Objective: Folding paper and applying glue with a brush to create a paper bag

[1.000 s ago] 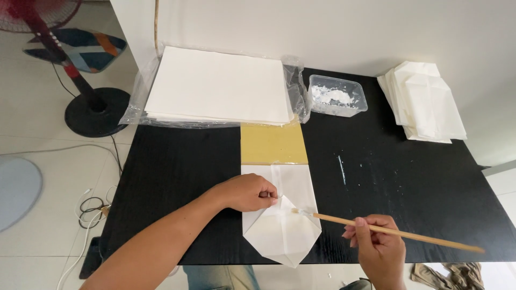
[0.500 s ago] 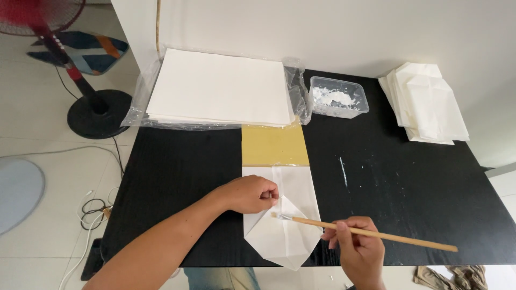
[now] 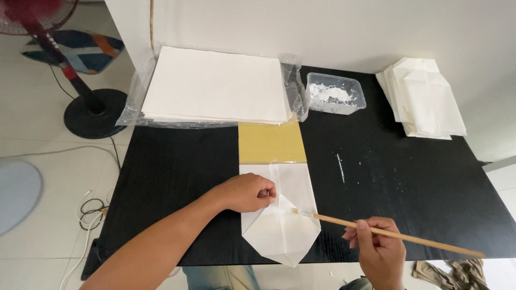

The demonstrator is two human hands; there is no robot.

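Behind: clear tub holds white paste.

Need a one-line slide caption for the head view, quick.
Left hand pins a folded white paper on a black table while the right hand touches a thin brush to it.

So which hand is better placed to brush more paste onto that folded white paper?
Probably the right hand: it grips the brush, whose tip is on the folded paper. The left hand pins that paper down.
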